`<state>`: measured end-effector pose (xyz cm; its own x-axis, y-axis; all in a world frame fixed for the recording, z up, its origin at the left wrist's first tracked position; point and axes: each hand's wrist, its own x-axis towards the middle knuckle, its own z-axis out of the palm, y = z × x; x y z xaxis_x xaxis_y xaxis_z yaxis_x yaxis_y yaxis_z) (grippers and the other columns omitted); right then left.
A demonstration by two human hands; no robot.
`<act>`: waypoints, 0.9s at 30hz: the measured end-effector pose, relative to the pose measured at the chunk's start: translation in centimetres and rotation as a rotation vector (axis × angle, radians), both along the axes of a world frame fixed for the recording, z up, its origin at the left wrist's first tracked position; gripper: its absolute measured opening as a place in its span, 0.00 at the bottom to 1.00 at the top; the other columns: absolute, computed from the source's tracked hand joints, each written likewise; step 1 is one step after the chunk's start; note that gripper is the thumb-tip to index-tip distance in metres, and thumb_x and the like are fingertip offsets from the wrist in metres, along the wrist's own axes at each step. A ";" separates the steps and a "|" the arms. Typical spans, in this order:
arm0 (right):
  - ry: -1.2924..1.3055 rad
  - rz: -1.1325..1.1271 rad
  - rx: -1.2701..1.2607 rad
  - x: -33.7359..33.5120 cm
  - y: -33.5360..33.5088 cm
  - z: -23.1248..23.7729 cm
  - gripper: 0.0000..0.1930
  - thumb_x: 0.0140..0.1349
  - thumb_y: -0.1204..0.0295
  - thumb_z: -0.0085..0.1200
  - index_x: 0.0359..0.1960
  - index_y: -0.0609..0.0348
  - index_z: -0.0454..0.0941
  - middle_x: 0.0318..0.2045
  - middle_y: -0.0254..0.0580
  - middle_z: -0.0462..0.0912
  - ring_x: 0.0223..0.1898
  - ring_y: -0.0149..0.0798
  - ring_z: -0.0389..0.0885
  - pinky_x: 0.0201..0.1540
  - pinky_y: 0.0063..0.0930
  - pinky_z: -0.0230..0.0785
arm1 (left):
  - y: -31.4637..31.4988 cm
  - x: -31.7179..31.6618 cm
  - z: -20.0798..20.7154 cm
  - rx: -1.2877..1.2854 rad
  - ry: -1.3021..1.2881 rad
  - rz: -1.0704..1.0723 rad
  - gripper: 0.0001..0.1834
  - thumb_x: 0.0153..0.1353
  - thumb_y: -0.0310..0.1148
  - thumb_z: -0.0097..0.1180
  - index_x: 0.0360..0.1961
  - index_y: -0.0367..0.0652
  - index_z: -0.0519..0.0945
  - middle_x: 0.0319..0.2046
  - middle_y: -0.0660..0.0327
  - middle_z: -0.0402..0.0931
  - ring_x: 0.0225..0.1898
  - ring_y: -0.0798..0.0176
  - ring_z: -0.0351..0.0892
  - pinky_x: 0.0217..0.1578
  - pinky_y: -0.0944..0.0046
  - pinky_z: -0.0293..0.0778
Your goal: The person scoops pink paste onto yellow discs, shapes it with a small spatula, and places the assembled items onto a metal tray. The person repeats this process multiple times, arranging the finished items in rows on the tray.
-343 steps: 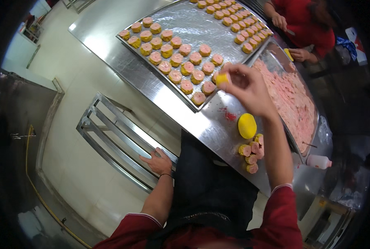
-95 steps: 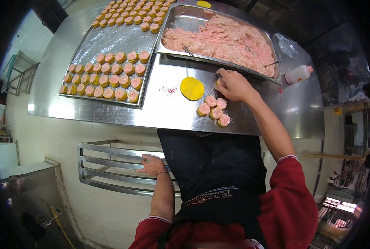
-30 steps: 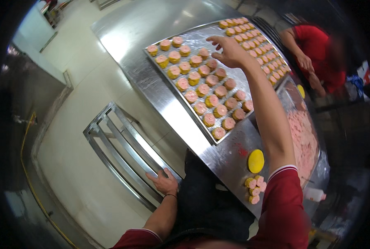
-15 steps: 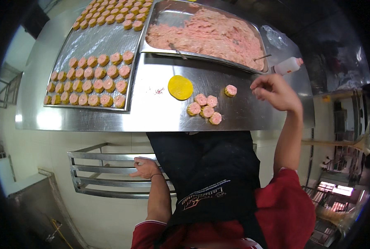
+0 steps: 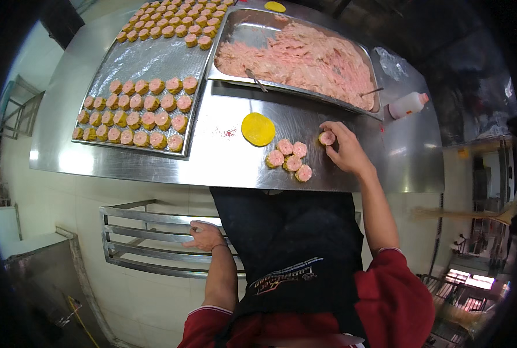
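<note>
At the right of the table, my right hand (image 5: 350,152) has its thumb and fingers closed round the sides of a single siu mai (image 5: 327,138), a yellow-wrapped dumpling with a pink top. Beside it stands a cluster of several more siu mai (image 5: 292,163). Left of these lie round yellow dumpling wrappers (image 5: 258,129). Below the table edge, my left hand (image 5: 206,236) hangs over a metal rack (image 5: 148,217) with its fingers loosely bent and apart. Nothing shows in it; whether it touches a rail, I cannot tell.
A metal tray (image 5: 190,136) with rows of siu mai lies at the left. Behind the wrappers stands a deep steel pan (image 5: 218,75) of pink minced filling, two utensil handles sticking out. A bottle (image 5: 408,105) and a crumpled plastic bag (image 5: 390,62) lie right of it.
My right hand has moved left and down onto the lone siu mai and closed round it. My left hand stays by the rack. The view has shifted slightly.
</note>
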<state>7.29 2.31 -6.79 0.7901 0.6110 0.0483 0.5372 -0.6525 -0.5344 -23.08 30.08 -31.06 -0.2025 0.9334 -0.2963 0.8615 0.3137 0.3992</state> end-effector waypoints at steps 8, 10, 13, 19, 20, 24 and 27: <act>-0.200 -0.153 -0.042 -2.1 0.4 -1.0 0.34 0.59 0.75 0.66 0.68 0.63 0.68 0.51 0.56 0.79 0.52 0.59 0.81 0.57 0.47 0.76 | 0.0 0.2 0.5 -0.015 0.020 -0.001 0.40 0.79 0.62 0.37 0.59 0.34 0.83 0.73 0.19 0.48 0.49 0.25 0.83 0.58 0.33 0.76; -0.191 -0.215 -0.018 -2.2 0.9 -1.8 0.35 0.59 0.74 0.69 0.68 0.63 0.68 0.48 0.56 0.80 0.49 0.57 0.82 0.54 0.46 0.77 | -0.1 0.3 0.6 0.027 0.031 0.005 0.40 0.79 0.62 0.36 0.59 0.34 0.83 0.73 0.20 0.47 0.49 0.25 0.83 0.59 0.33 0.76; -0.189 -0.272 0.072 -1.8 1.4 -2.6 0.35 0.60 0.73 0.71 0.68 0.63 0.69 0.43 0.54 0.81 0.43 0.53 0.83 0.49 0.42 0.77 | -0.1 0.3 0.8 0.018 0.030 0.000 0.40 0.79 0.63 0.36 0.60 0.35 0.83 0.74 0.22 0.46 0.49 0.25 0.83 0.59 0.33 0.76; 0.037 -0.366 0.098 -1.0 1.1 -1.8 0.32 0.61 0.74 0.69 0.65 0.65 0.70 0.41 0.56 0.82 0.43 0.53 0.85 0.49 0.43 0.79 | -0.2 0.3 0.9 -0.014 0.021 0.013 0.41 0.78 0.64 0.34 0.60 0.36 0.83 0.76 0.23 0.43 0.49 0.25 0.83 0.59 0.34 0.76; 0.063 -0.368 0.092 -1.0 1.0 -1.6 0.31 0.61 0.73 0.69 0.65 0.65 0.70 0.41 0.56 0.83 0.43 0.53 0.85 0.49 0.43 0.79 | -0.2 0.3 0.8 -0.013 0.022 0.013 0.41 0.78 0.64 0.34 0.60 0.37 0.83 0.76 0.23 0.43 0.49 0.25 0.83 0.59 0.34 0.76; -0.118 -0.268 0.052 -0.7 0.9 -1.8 0.27 0.60 0.70 0.70 0.60 0.64 0.76 0.39 0.55 0.83 0.43 0.51 0.85 0.49 0.43 0.78 | -0.1 0.2 0.1 0.015 0.017 0.020 0.40 0.78 0.64 0.35 0.60 0.37 0.83 0.76 0.25 0.43 0.49 0.24 0.83 0.59 0.33 0.76; -0.083 -0.249 -0.077 -0.3 1.0 -1.6 0.22 0.60 0.68 0.70 0.53 0.63 0.81 0.38 0.55 0.84 0.43 0.51 0.85 0.49 0.43 0.77 | 0.1 -0.1 -0.4 -0.001 0.016 0.036 0.40 0.78 0.64 0.36 0.60 0.37 0.83 0.76 0.24 0.43 0.50 0.24 0.83 0.59 0.33 0.76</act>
